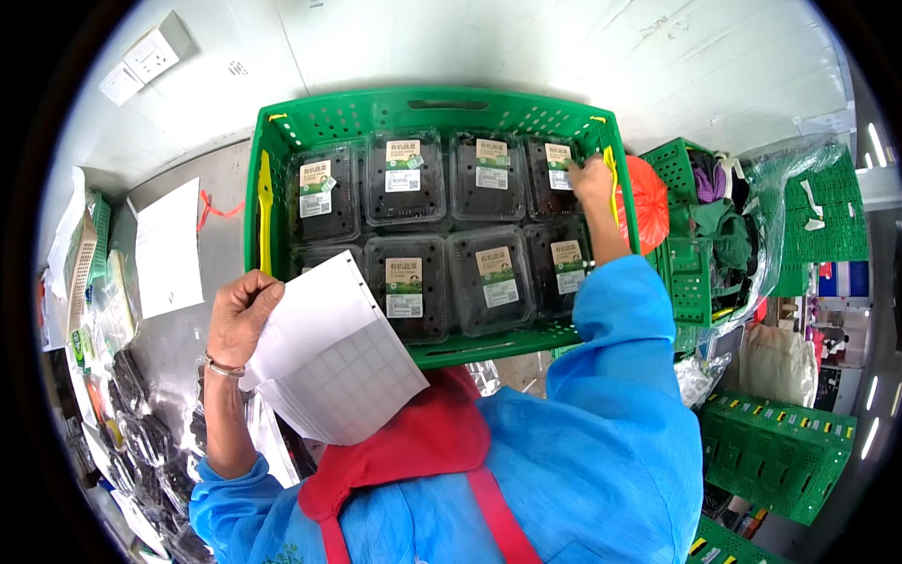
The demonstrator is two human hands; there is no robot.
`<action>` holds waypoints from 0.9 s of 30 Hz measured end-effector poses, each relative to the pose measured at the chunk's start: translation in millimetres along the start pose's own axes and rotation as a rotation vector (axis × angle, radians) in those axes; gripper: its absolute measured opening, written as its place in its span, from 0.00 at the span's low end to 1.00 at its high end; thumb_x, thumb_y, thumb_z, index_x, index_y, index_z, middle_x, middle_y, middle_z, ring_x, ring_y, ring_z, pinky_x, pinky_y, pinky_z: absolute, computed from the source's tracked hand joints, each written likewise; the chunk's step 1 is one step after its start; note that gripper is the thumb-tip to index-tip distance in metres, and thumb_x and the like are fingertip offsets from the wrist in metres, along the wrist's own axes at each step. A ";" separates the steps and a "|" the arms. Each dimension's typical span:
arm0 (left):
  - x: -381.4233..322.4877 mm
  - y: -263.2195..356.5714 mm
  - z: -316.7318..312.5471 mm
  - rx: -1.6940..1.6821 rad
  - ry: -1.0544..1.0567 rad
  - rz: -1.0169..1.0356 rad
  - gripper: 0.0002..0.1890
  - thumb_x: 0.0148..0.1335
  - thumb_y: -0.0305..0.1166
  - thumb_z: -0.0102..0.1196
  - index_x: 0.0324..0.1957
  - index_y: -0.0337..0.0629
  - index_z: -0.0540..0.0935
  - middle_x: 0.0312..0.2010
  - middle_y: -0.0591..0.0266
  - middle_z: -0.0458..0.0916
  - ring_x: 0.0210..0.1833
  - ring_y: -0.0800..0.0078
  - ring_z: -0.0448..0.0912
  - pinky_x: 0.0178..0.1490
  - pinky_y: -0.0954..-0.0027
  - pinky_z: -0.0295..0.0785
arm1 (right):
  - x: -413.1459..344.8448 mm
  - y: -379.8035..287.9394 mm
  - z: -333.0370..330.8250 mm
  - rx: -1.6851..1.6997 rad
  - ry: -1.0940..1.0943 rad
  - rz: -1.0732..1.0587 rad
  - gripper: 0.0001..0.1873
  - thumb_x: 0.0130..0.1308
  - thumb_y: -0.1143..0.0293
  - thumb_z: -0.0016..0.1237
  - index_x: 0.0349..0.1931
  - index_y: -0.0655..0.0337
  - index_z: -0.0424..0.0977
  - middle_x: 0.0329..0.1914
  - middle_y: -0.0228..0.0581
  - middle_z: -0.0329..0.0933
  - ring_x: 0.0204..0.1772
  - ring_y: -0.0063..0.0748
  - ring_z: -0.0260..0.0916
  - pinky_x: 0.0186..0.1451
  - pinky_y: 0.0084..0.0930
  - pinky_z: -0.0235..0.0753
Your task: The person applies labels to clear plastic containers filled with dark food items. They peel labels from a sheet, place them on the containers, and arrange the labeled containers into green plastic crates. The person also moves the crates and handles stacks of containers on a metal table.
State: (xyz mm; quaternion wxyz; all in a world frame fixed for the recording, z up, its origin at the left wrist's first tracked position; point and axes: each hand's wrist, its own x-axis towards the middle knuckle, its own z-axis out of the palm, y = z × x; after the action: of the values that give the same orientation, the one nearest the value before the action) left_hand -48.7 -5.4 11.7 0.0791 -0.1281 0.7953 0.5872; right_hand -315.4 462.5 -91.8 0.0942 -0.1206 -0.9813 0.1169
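Note:
Between the fingers of my left hand (242, 314) is a white sheet of paper (331, 345), bent over, with a faint grid on its lower part. It overlaps the front left of a green plastic crate (338, 106). Inside the crate lie two rows of clear lidded plastic boxes with dark contents, each visible lid bearing labels. My right hand (595, 182) reaches over the crate's right wall to the back right box (546, 201). Its fingertips are at that box's label (559, 166); whether they pinch anything is hidden. The front left box (310, 255) is mostly covered by the sheet.
A white paper (169, 247) and a red ribbon (211, 210) lie on the metal table (229, 173) left of the crate. Black plastic packs (144, 437) fill the lower left. At right stand a red plastic bag (645, 201) and more green crates (779, 451). A wall rises behind.

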 end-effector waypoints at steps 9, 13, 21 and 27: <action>-4.1 -7.8 -6.1 -0.079 -0.051 0.123 0.09 0.59 0.29 0.56 0.25 0.37 0.74 0.20 0.78 0.65 0.24 0.88 0.58 0.27 0.82 0.54 | -104.7 67.5 -45.6 0.434 -0.417 0.116 0.12 0.43 0.76 0.52 0.31 0.67 0.72 0.27 0.41 0.73 0.33 0.35 0.71 0.39 0.27 0.70; -4.8 -3.7 -1.6 -0.050 -0.087 0.156 0.09 0.58 0.30 0.56 0.25 0.37 0.74 0.20 0.77 0.65 0.24 0.88 0.59 0.28 0.82 0.54 | -122.6 66.4 -28.0 0.163 -0.391 0.000 0.11 0.46 0.79 0.50 0.31 0.65 0.67 0.30 0.45 0.71 0.38 0.41 0.71 0.38 0.32 0.69; -17.0 -2.3 -3.7 -0.031 -0.086 0.142 0.09 0.59 0.30 0.55 0.26 0.36 0.75 0.20 0.77 0.66 0.25 0.87 0.60 0.28 0.82 0.56 | -143.9 1.9 -48.9 0.699 -0.545 -0.095 0.14 0.47 0.76 0.53 0.35 0.67 0.68 0.35 0.43 0.71 0.38 0.38 0.71 0.40 0.34 0.71; -21.7 0.0 -1.5 -0.025 -0.104 0.139 0.07 0.59 0.28 0.54 0.27 0.35 0.76 0.21 0.75 0.70 0.25 0.87 0.63 0.28 0.82 0.60 | -157.3 -30.1 -2.1 0.522 -0.649 -0.176 0.10 0.47 0.82 0.45 0.33 0.65 0.66 0.31 0.38 0.67 0.38 0.31 0.67 0.40 0.26 0.67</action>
State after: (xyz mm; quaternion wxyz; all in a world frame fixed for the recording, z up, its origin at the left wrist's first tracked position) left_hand -28.0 -4.5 18.1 0.0775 -0.0428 0.7898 0.6069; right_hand -171.5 393.8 -106.9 -0.1825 0.0346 -0.9041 0.3848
